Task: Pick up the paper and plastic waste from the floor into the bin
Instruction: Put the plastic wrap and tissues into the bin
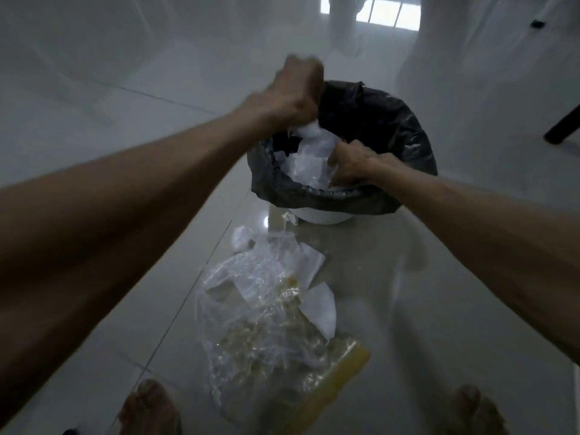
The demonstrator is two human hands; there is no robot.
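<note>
Glossy floor (392,293) remains littered: with left hand (295,92) fisted on bin liner (376,120) and right hand (354,164) gripping clear plastic (310,164), push deep.

The floor (94,127) is made of big, shiny, pale tiles with thin lines between them. A bright window (389,11) glows far at the back. A dark furniture leg (561,127) stands at the right. The room looks dim and hazy.
</note>
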